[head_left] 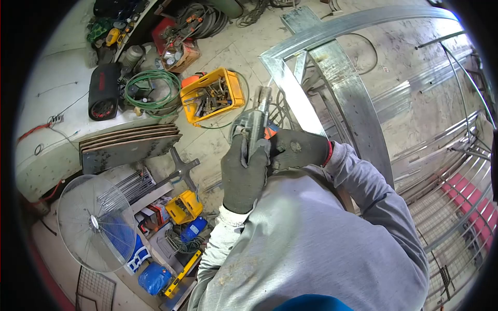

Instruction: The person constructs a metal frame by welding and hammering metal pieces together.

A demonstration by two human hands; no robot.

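Observation:
In front of my chest, both gloved hands are closed on a grey tool with an orange part, which looks like an angle grinder [252, 123]. My left hand [243, 173] wraps round its near end, the thumb lying along the top. From the right, my right hand [296, 149] grips it beside the orange part; its fingertips are mostly hidden. A shiny metal end of the tool points away from me. Just beyond my right hand is a welded steel frame [298, 98], with a curved metal bar [363, 26] across its far end.
A yellow crate [238, 93] of loose tools stands ahead on the floor, near a green coiled hose [152, 85] and a black speaker [102, 92]. Stacked boards [129, 150] and a large fan [94, 223] are on the left. Metal rods and mesh [451, 207] lie at right.

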